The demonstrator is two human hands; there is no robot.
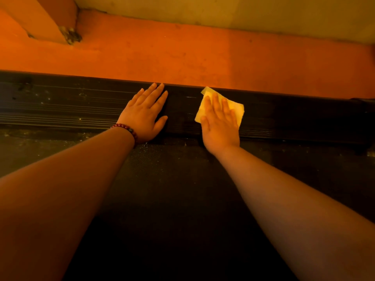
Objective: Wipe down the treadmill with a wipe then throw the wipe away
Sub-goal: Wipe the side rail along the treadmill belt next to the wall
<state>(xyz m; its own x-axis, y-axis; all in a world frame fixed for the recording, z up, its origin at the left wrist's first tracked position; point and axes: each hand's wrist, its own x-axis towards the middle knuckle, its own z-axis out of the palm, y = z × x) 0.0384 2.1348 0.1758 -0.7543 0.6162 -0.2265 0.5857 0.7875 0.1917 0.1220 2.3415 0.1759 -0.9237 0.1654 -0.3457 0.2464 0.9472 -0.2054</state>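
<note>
**Two flat hands on the treadmill rail**

The treadmill [172, 199] fills most of the view. Its dark belt lies low and near, and two bare arms reach out over it. Along the far edge of the belt runs the black side rail [60, 106], with long thin lines on it. Pale specks of dust show on the left part of the rail and on the belt next to it. Past the rail lies an orange floor [182, 53], and past that a dull wall [223, 11]. A thick post [40, 19] stands on the floor at the top left, with rough bits at its foot.

The left hand [145, 114] rests flat on the rail, palm down. Its grip is wide open and holds nothing. The straight fingers reach the far edge of the rail.

The right hand [220, 124] is near it, also palm down on the rail. Its grip is open too, with straight, spread fingers pressing down on the wipe [236, 110]. The two hands do not touch.

The wipe looks yellow in this light. It lies flat on the rail under the right hand's fingers. Its corners stick out past the fingertips and to the right.

A bracelet [126, 128] of dark red beads sits on the left wrist.
</note>
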